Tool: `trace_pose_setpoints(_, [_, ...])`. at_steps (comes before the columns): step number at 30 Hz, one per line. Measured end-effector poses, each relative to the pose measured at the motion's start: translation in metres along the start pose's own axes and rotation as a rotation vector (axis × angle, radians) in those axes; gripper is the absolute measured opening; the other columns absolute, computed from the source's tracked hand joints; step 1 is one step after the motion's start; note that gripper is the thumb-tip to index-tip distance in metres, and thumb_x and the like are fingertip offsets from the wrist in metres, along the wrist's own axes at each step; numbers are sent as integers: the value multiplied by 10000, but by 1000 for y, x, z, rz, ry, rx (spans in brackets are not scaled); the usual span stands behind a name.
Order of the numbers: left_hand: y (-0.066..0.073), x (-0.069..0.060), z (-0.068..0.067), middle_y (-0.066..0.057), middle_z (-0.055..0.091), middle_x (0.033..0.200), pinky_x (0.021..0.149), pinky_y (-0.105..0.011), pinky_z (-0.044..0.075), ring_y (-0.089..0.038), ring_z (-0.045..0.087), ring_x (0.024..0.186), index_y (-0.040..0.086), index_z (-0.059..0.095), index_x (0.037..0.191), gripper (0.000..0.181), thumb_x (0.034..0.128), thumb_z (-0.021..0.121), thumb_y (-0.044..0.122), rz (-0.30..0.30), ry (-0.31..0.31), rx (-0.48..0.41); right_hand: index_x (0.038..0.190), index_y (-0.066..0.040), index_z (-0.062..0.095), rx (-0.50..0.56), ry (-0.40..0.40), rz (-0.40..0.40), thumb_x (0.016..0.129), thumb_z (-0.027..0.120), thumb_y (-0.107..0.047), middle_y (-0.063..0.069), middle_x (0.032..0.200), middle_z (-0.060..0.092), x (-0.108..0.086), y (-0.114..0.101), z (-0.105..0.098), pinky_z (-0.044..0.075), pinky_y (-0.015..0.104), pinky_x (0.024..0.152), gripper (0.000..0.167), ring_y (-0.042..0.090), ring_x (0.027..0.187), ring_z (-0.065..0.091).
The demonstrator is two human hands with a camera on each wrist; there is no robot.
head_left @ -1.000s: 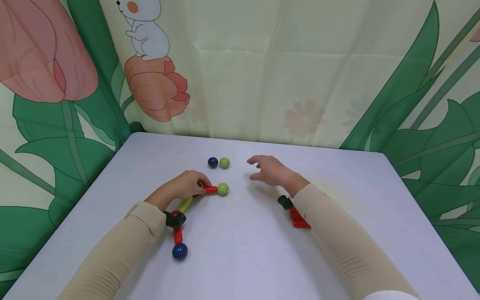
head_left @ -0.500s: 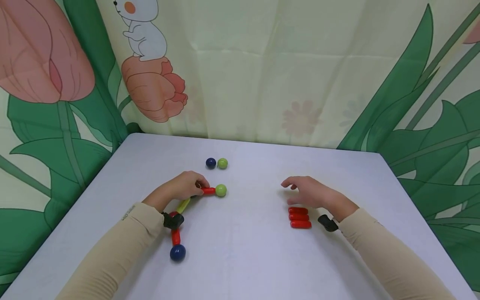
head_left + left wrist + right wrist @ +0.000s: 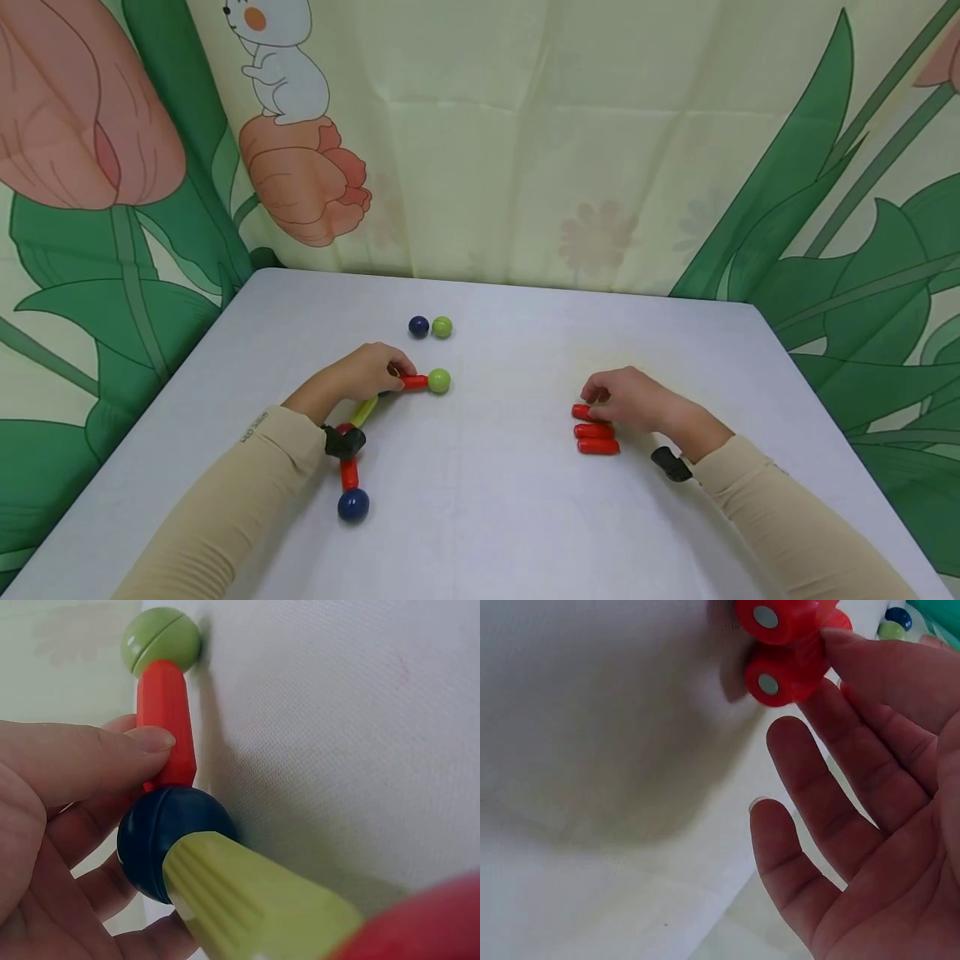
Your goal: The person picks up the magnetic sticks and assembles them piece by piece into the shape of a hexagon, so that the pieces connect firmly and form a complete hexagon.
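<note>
A chain of magnetic rods and balls lies at the left of the table. My left hand pinches its far red rod, which sits between a green ball and a dark blue ball. From that blue ball a yellow-green rod runs to a red ball, partly hidden by the wrist camera. Another red rod and a blue ball end the chain. To the right, my right hand pinches the farthest red magnetic rod with thumb and finger; its other fingers are extended.
Two more red rods lie side by side just nearer than the right hand. A loose blue ball and green ball sit towards the back of the white table. A printed curtain hangs behind it.
My right hand has moved right and nearer, from the table's middle to the red rods, and now grips the farthest one, slightly apart from the others. The left hand keeps its hold.
</note>
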State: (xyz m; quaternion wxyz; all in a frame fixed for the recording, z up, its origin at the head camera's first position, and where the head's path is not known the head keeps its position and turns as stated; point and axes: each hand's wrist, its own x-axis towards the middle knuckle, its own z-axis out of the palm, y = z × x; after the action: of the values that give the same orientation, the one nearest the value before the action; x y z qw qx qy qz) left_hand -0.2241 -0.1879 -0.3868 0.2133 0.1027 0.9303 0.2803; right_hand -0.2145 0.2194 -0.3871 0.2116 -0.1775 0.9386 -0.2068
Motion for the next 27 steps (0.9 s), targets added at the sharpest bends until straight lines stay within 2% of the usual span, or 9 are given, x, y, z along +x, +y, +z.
trace_pose_setpoints(4, [0, -1, 0, -50, 654, 1016, 787, -329, 510, -222, 570, 914, 92, 717, 1154, 222, 941, 668, 52, -1, 4, -5, 1071, -96, 699, -65, 14, -12, 912, 712, -96, -2, 912, 637, 4, -2, 3, 521, 308, 715, 160, 191, 826, 565])
trace_pose_setpoints(10, [-1, -2, 0, -54, 653, 1017, 776, -328, 511, -224, 571, 907, 91, 718, 1147, 219, 938, 668, 50, 2, 3, -3, 1094, -95, 686, -97, 47, -10, 919, 714, -129, 11, 948, 639, 18, -12, 6, 521, 295, 700, 180, 204, 840, 560])
trace_pose_setpoints(13, [-2, -1, 0, -48, 652, 1016, 778, -329, 509, -222, 570, 909, 96, 719, 1143, 217, 937, 668, 49, 2, 6, -12, 1102, -102, 681, -112, 65, -33, 917, 721, -146, 7, 957, 644, 26, -26, 5, 527, 323, 740, 195, 213, 867, 565])
trace_pose_setpoints(18, [-3, -1, 0, -47, 650, 1013, 772, -331, 510, -222, 568, 902, 97, 719, 1141, 217, 936, 668, 45, -6, 4, -26, 1059, -136, 687, -148, 71, -119, 919, 729, -182, -24, 927, 650, 43, -55, 7, 506, 364, 820, 154, 198, 874, 575])
trace_pose_setpoints(23, [-2, -1, 1, -47, 648, 1007, 774, -330, 509, -222, 566, 900, 95, 719, 1138, 217, 935, 669, 40, -5, 2, -26, 985, -170, 682, -165, 82, -172, 910, 740, -219, -61, 889, 651, 61, -80, 18, 482, 332, 780, 107, 160, 832, 570])
trace_pose_setpoints(27, [-1, -1, 1, -47, 647, 1003, 772, -328, 510, -222, 567, 898, 94, 719, 1133, 216, 933, 668, 34, -11, 2, -33, 966, -176, 676, -172, 91, -183, 907, 744, -229, -74, 883, 653, 73, -97, 28, 475, 323, 766, 104, 150, 824, 568])
